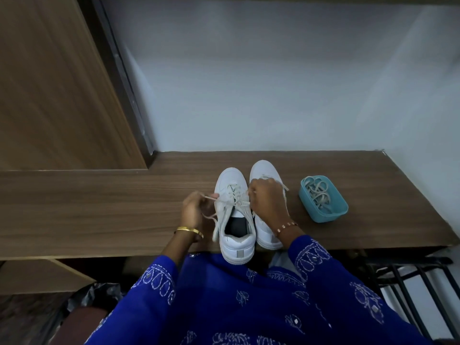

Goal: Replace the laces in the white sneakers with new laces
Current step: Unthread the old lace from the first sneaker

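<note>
Two white sneakers stand side by side on the wooden shelf (99,210), toes toward the wall. The left sneaker (235,220) is laced, its heel hanging over the front edge. My left hand (195,207) pinches one off-white lace end just left of that shoe. My right hand (266,200) grips the other lace end and lies over the right sneaker (263,170), hiding its middle. A lace strand (285,186) trails off past my right hand.
A small blue tub (341,210) holding a bundle of off-white laces (317,192) sits on the shelf right of the shoes. A wooden panel (54,83) rises at the left, a white wall behind. A black metal rack (410,282) stands below right.
</note>
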